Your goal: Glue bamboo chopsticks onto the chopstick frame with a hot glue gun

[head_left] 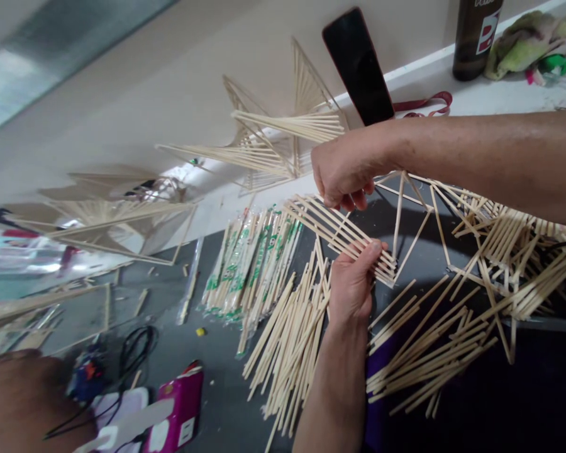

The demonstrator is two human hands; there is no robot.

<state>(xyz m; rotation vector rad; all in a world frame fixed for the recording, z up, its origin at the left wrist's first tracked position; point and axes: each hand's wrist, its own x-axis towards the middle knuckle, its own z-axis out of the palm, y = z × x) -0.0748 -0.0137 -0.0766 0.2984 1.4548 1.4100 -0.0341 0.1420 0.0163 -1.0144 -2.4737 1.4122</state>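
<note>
Both hands on a flat panel of pale wooden sticks glued side by side (pixel 342 234), held tilted above the dark grey tabletop (pixel 217 402). Left hand (pixel 351 286) comes from below, fingers clenched on the panel's lower edge, thumb on top. Right hand (pixel 342 170) reaches in from the right, fingers pinched on the panel's upper-left end.

Panel joins a larger open frame of the same pale sticks (pixel 490 245) spreading to the right, partly resting on the tabletop.

Under the left wrist: loose heap of bare wooden chopsticks (pixel 290 340). More loose sticks (pixel 424 362) to its right. Just left of the heap: pile of chopsticks in clear wrappers with green print (pixel 249 264).

Behind, against the beige wall: fan-shaped stick structures (pixel 283 138), another blurred one further left (pixel 108 217). Black phone (pixel 358 66) leans on the wall ledge, dark brown bottle (pixel 476 38) and a green-yellow rag (pixel 528 41) to its right.

Bottom left: magenta box (pixel 179 409), black cable (pixel 136 346), rest blurred.
</note>
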